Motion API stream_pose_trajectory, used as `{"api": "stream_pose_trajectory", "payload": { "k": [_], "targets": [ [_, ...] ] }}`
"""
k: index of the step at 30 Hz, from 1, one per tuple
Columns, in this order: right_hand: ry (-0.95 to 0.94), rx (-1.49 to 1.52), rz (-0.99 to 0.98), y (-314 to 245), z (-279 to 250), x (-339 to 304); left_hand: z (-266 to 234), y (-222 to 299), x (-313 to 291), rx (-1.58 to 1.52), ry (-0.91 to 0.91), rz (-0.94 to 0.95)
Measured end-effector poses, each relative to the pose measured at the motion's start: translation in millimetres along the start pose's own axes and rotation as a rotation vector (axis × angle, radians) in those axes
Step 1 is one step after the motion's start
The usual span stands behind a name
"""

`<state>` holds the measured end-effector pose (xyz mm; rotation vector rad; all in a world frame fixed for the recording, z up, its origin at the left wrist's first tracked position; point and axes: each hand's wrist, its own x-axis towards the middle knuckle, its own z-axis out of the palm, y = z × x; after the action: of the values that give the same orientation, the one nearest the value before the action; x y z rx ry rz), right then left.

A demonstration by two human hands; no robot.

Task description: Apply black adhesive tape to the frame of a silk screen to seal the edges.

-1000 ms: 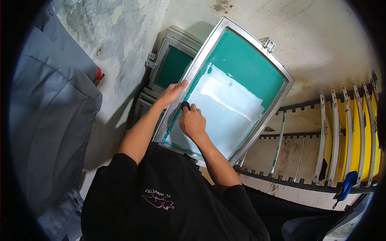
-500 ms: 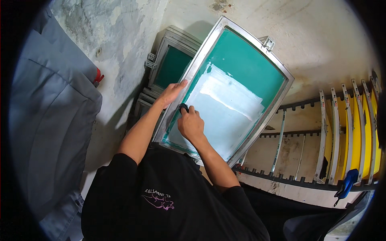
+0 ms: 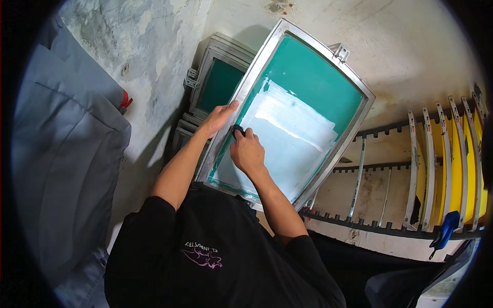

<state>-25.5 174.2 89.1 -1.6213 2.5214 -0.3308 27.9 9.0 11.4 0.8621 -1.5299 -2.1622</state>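
A metal-framed printing screen [image 3: 316, 69] leans tilted in front of me, its mesh green at the far end. A pale white layer of ink [image 3: 280, 146] covers most of its nearer part, with a brighter streak across. My left hand [image 3: 221, 120] grips the left rail of the frame, thumb up along the edge. Inside that rail, my right hand [image 3: 248, 152] is closed on a small black tool [image 3: 238, 129], held against the screen where green borders white. The tool's exact kind is hidden by my fingers.
Behind the screen, other framed screens [image 3: 222, 84] lean against the wall. A slotted rack [image 3: 370, 226] at right holds several upright frames, some with yellow mesh [image 3: 448, 179], and a blue-handled thing [image 3: 448, 231] hangs there. Grey fabric [image 3: 72, 154] hangs at left.
My right hand has slid a little up and away along the screen's left side with the black tool. My left hand stays on the frame.
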Motion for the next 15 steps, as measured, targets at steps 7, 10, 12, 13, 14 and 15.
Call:
{"api": "stream_pose_trajectory", "payload": {
  "k": [7, 10, 12, 13, 14, 15],
  "targets": [
    [-0.146, 0.205, -0.022, 14, -2, -10, 0, 0, 1, -0.011, 0.011, -0.009],
    [-0.256, 0.907, 0.192, 38, -21, -20, -2, 5, 1, -0.010, -0.059, -0.012],
    [-0.285, 1.588, 0.307, 54, -42, -31, -1, 7, -1, 0.011, -0.030, -0.011],
    [-0.238, 1.872, 0.389, 59, -51, -38, 0, 7, -1, 0.027, 0.007, -0.010],
    [-0.175, 1.936, 0.323, 61, -60, -47, 1, 7, -2, 0.059, 0.054, -0.035],
    [-0.160, 2.000, 0.261, 62, -68, -52, 1, 6, -2, 0.055, 0.046, -0.043]
  ]
}}
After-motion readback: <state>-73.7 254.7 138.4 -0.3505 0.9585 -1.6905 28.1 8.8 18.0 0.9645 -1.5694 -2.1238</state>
